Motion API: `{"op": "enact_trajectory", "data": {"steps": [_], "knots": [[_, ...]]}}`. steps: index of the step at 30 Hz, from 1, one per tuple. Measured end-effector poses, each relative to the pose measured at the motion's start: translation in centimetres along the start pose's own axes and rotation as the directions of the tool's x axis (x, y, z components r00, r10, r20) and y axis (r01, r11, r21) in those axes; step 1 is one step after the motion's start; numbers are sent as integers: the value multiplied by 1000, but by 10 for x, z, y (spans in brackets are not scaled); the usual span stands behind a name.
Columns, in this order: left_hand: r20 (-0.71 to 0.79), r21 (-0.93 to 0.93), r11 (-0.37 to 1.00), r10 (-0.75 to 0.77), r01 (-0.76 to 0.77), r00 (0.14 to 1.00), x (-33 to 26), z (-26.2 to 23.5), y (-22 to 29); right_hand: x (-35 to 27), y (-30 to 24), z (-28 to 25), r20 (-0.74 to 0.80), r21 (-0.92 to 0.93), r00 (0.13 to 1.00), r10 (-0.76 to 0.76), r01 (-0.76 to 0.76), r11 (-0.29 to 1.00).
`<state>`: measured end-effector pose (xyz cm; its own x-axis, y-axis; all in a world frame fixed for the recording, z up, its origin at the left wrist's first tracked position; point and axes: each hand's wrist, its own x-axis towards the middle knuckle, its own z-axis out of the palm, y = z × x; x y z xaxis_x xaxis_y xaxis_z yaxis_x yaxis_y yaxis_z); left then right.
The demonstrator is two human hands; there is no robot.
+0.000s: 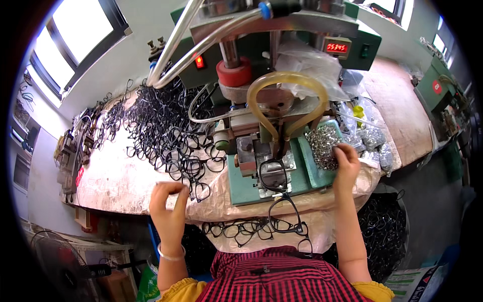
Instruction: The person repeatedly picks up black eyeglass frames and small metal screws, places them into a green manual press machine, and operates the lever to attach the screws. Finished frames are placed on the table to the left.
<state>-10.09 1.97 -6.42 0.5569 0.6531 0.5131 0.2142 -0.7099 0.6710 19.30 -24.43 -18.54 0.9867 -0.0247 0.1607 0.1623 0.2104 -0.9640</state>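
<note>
Black eyeglass frame (286, 196) points toward checked apron (276, 281); long axis leans rightward.

Brightly lit by daylight, entering through the left window (80, 38) and the right window (391, 6), both blown out to white. Spreads evenly over the table (402, 110), nearly washed out in places, with only soft shadows. Glows red at the display (336, 48) and the switch lamp (199, 61). Glints off the metal parts (323, 146) and, more milkily, off the plastic bag (307, 65). Drops to deep shade below the table and around the fan (60, 261), swallowing detail there. Merges the heaped black frames (166, 113) into a dark tangle. Reads clearest mid-picture, softer outward. Bends straight edges strongly toward the rim, then fades to black at the sides.
</note>
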Motion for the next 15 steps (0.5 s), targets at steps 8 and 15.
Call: {"op": "enact_trajectory", "data": {"steps": [8, 15], "knots": [[284, 785, 568, 27, -249, 958, 29, 100, -154, -9, -20, 38, 169, -329, 975, -145, 194, 924], [758, 283, 898, -425, 338, 495, 86, 36, -112, -33, -31, -66, 129, -604, 932, -337, 344, 719]]}}
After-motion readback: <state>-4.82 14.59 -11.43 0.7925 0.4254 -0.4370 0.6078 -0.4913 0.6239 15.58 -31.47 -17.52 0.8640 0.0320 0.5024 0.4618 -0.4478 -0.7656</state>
